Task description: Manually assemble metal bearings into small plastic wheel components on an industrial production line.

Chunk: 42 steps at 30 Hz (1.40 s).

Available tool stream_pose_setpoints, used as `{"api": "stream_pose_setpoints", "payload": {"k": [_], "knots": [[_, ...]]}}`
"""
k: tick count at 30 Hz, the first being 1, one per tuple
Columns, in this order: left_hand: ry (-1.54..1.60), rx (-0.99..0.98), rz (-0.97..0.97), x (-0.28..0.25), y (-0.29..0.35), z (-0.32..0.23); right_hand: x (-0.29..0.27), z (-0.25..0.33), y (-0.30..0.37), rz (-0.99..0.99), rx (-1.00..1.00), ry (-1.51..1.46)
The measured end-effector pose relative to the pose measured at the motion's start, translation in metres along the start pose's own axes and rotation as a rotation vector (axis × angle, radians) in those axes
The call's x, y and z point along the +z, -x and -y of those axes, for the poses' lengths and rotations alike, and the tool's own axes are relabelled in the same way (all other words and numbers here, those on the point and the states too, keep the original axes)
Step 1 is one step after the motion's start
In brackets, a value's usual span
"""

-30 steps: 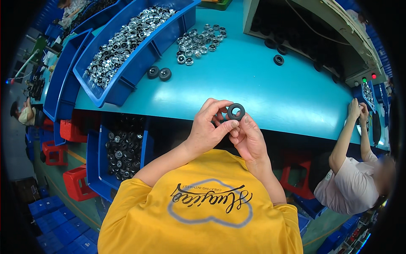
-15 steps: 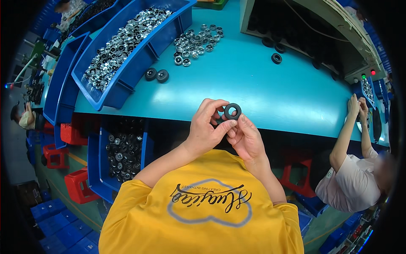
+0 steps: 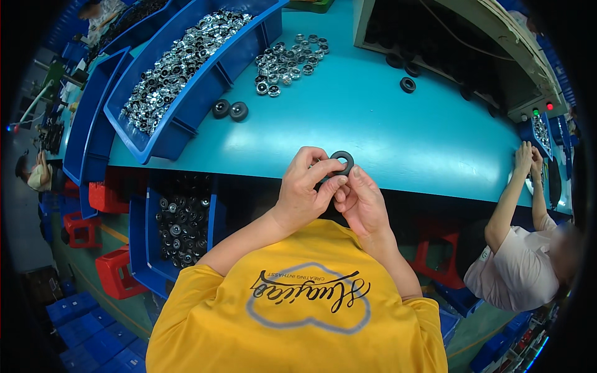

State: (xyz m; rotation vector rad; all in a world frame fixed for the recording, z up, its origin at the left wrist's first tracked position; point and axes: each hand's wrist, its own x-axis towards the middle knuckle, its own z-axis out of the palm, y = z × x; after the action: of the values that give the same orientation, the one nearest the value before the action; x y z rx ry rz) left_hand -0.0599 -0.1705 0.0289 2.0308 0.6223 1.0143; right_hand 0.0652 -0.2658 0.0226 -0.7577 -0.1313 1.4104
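A black rubber tyre [image 3: 349,159] is held upright between my two hands, just in front of the table's near edge. My left hand [image 3: 306,181] grips its left side; the index finger reaches across the ring's opening and the thumb is below. My right hand [image 3: 362,202] pinches the lower right of the same tyre, thumb at its edge and the other fingers curled behind. Part of another dark piece seems to show behind my left fingers, too hidden to name. Two wheels with tyres [image 3: 239,112] lie on the table beyond my left hand.
A blue bin [image 3: 180,118] of shiny wheel hubs stands at far left, with loose hubs [image 3: 273,65] beside it. A machine housing [image 3: 528,68] holds dark tyres at far right. Below the table sits a bin of wheels [image 3: 180,230]. A co-worker [image 3: 513,267] works at right.
My left index finger has moved from the tyre's upper rim down over its opening. The tyre stays in nearly the same place, in both hands.
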Motion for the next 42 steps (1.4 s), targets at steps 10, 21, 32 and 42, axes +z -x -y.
{"api": "stream_pose_setpoints", "payload": {"k": [10,21,32,42], "knots": [[-0.038,0.021,0.019,-0.0027,-0.0006,-0.0004,0.0017,-0.0025,0.0016,-0.113,-0.141,0.157],[-0.050,0.016,0.017,-0.0022,-0.0001,-0.0003,0.0017,-0.0040,0.0033,-0.106,-0.110,0.172],[-0.026,-0.006,0.027,-0.0031,0.0009,0.0010,0.0004,-0.0042,0.0038,-0.102,-0.104,0.206],[-0.025,-0.016,0.025,-0.0047,0.0015,0.0004,0.0072,-0.0031,0.0053,-0.138,-0.172,0.322]]}}
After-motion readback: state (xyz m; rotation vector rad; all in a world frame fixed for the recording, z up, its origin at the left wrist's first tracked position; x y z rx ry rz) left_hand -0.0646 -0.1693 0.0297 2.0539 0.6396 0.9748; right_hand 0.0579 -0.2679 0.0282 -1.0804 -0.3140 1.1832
